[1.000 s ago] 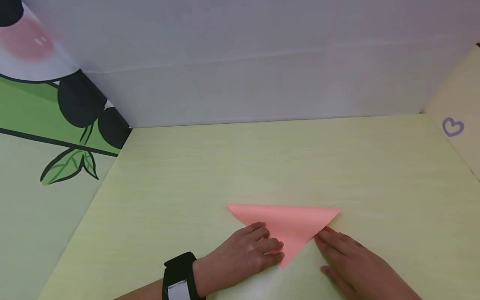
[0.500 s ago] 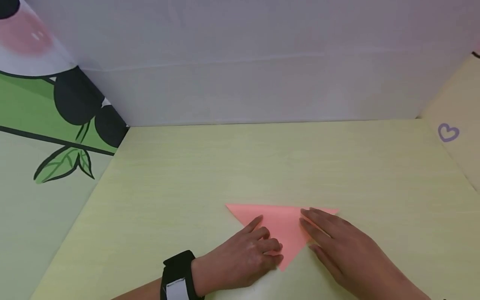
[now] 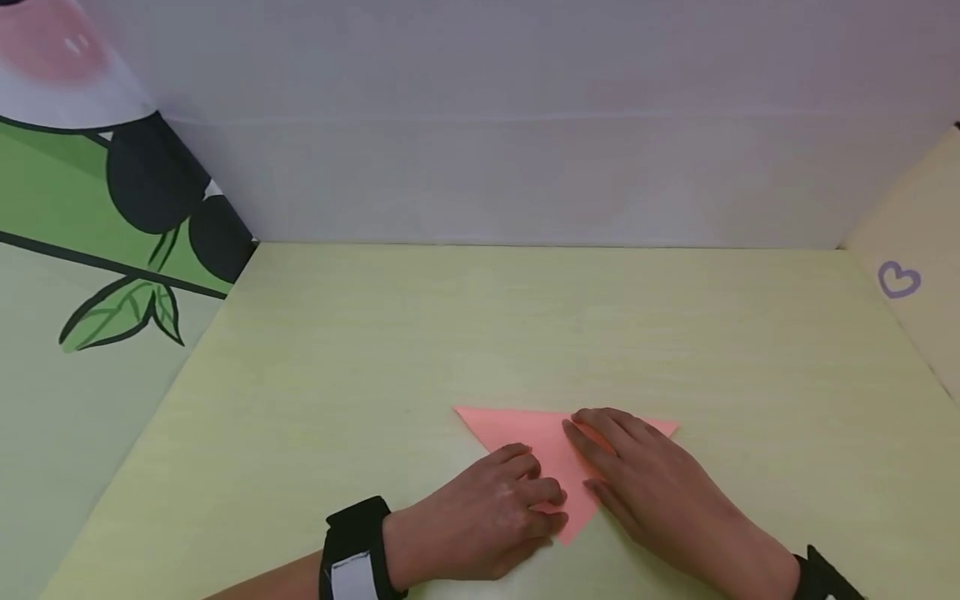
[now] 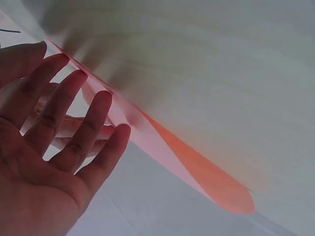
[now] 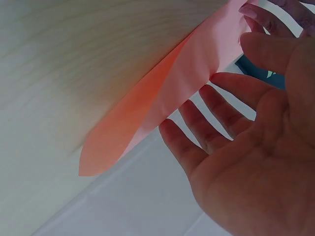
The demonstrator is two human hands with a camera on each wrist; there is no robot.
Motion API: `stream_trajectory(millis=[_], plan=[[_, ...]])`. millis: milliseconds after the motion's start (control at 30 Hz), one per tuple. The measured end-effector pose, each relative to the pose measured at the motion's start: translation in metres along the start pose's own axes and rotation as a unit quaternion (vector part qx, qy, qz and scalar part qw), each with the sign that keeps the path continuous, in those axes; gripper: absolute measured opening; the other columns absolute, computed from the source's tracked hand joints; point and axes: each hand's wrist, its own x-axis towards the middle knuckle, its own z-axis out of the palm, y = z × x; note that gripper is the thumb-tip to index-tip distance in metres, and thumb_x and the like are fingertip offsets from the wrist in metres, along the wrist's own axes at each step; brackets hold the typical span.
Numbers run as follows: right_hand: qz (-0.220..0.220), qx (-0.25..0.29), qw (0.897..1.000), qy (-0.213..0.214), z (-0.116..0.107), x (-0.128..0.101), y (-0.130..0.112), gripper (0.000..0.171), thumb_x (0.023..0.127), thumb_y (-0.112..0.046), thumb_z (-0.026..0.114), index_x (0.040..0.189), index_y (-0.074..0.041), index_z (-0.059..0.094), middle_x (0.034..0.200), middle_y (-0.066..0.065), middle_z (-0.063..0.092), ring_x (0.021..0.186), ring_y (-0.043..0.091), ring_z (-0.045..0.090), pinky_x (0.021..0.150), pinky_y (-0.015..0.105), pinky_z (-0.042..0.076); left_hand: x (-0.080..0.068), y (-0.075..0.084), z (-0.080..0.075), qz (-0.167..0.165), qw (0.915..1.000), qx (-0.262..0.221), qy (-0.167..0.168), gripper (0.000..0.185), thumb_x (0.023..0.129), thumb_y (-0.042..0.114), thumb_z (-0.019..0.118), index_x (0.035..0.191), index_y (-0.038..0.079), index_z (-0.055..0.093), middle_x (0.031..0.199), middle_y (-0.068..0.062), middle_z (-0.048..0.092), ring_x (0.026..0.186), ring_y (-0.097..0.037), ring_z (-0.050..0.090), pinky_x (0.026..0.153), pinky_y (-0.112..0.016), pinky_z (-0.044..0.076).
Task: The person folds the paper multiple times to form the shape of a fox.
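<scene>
A pink sheet of paper [image 3: 493,425], folded into a triangle, lies on the table with its long edge at the far side and one corner toward me. On its near left part rest the fingertips of my left hand [image 3: 491,518], spread and slightly bent. Across its right half my right hand [image 3: 656,479] lays its fingers, their tips near the long edge, covering much of that side. Both wrist views show the folded paper [image 5: 128,128] from low down, its layers standing a little apart at the far end. Neither hand pinches it.
The pale yellow table [image 3: 337,333] ends at a grey-white wall panel [image 3: 525,175] at the back. A panel with painted leaves [image 3: 112,312] stands at the left, another with a purple heart [image 3: 898,280] at the right. Black bands [image 3: 356,546] circle both wrists.
My right hand has moved from the paper's right edge leftward and up onto its surface. The left hand's index finger stretched out, then bent again. The paper stays nearly in place.
</scene>
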Motion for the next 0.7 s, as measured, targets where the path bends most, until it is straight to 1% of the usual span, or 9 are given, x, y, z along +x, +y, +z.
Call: stream_trajectory(millis=[67,133,267,433,567,700], plan=[[0.001,-0.006,1.000,-0.009,0.0015,0.0021,0.0012,0.057,0.092,-0.027,0.073,0.142,-0.004,0.059,0.142,0.009,0.055,0.129,0.029,0.054,0.103,0.043,0.050,-0.0001,0.0002,0.0007,0.001,1.0000,0.001,0.002,0.011,0.096,0.028,0.067,0.097,0.028,0.078,0.097,0.014,0.060,0.081,-0.012,0.047,0.083,-0.024,0.043],[0.004,-0.010,1.000,-0.020,0.0024,0.0037,0.0024,0.059,0.092,-0.028,0.075,0.143,-0.004,0.059,0.143,0.009,0.055,0.130,0.029,0.053,0.104,0.043,0.049,-0.0001,0.0007,0.0008,0.000,1.0000,0.002,0.004,0.011,0.095,0.027,0.067,0.097,0.028,0.078,0.097,0.015,0.059,0.079,-0.012,0.045,0.075,-0.023,0.041],[0.012,-0.007,0.999,-0.031,0.0042,0.0060,0.0053,0.059,0.093,-0.028,0.075,0.143,-0.002,0.058,0.143,0.010,0.055,0.131,0.028,0.052,0.103,0.043,0.049,0.0004,0.0006,0.0006,-0.004,1.0000,0.006,0.007,0.011,0.095,0.026,0.066,0.096,0.027,0.077,0.096,0.014,0.058,0.076,-0.012,0.042,0.068,-0.020,0.035],[0.023,-0.002,0.999,-0.042,0.0056,0.0077,0.0070,0.056,0.094,-0.028,0.074,0.142,-0.003,0.059,0.143,0.010,0.055,0.131,0.028,0.052,0.102,0.044,0.050,0.0016,0.0008,-0.0020,-0.008,0.9999,-0.002,-0.008,0.010,0.096,0.026,0.064,0.094,0.026,0.074,0.096,0.013,0.059,0.075,-0.011,0.041,0.064,-0.018,0.033],[0.028,-0.012,0.998,-0.052,0.0064,0.0085,0.0076,0.055,0.095,-0.029,0.073,0.142,-0.003,0.059,0.142,0.010,0.056,0.130,0.029,0.052,0.101,0.045,0.050,0.0033,0.0021,-0.0043,-0.008,0.9998,-0.005,-0.019,0.010,0.096,0.026,0.063,0.090,0.026,0.071,0.091,0.013,0.055,0.073,-0.011,0.038,0.062,-0.018,0.030],[0.032,-0.014,0.998,-0.048,0.0081,0.0105,0.0072,0.054,0.095,-0.029,0.072,0.141,-0.004,0.060,0.141,0.010,0.057,0.129,0.029,0.053,0.099,0.045,0.051,0.0034,0.0036,-0.0063,-0.013,0.9997,-0.004,-0.023,0.009,0.094,0.026,0.065,0.086,0.026,0.069,0.085,0.013,0.050,0.071,-0.011,0.035,0.060,-0.018,0.027]])
